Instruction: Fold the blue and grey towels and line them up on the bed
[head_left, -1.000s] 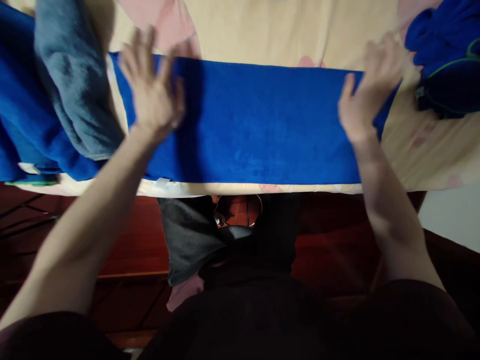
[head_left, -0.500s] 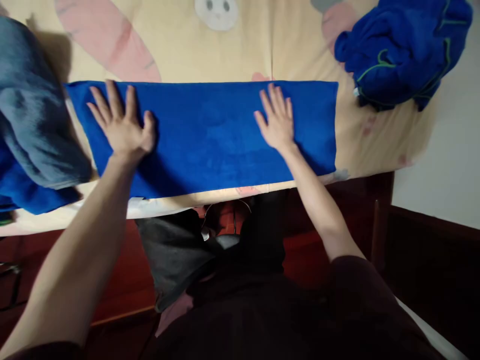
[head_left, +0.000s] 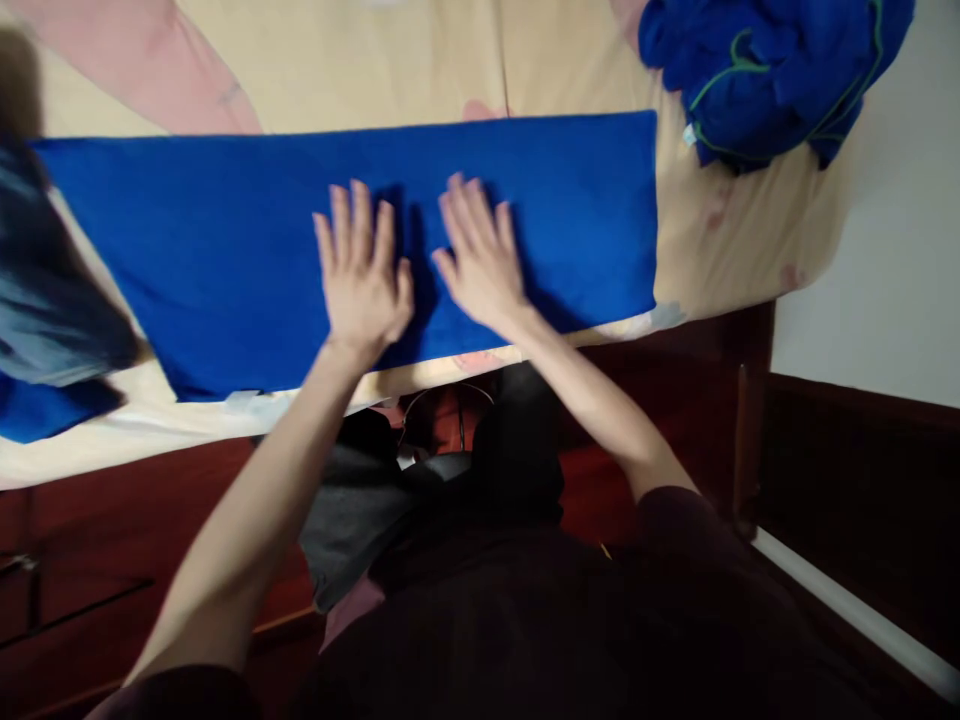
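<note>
A long blue towel (head_left: pixel 225 250), folded into a strip, lies flat across the near edge of a bed with a cream cartoon-print sheet (head_left: pixel 390 70). My left hand (head_left: pixel 362 270) lies flat on the towel near its middle, fingers stretched out. My right hand (head_left: pixel 480 255) presses flat on the towel just to the right of it, fingers together and extended. Neither hand holds anything.
A crumpled blue cloth with green trim (head_left: pixel 765 70) sits at the bed's far right corner. A grey-blue cloth pile (head_left: pixel 45 300) over more blue fabric lies at the left edge. The dark red wooden bed frame (head_left: pixel 712 380) and a white wall (head_left: pixel 892 250) are on the right.
Both hands have slid inward along the towel from its ends and now lie side by side near its middle. The view has shifted to the left.
</note>
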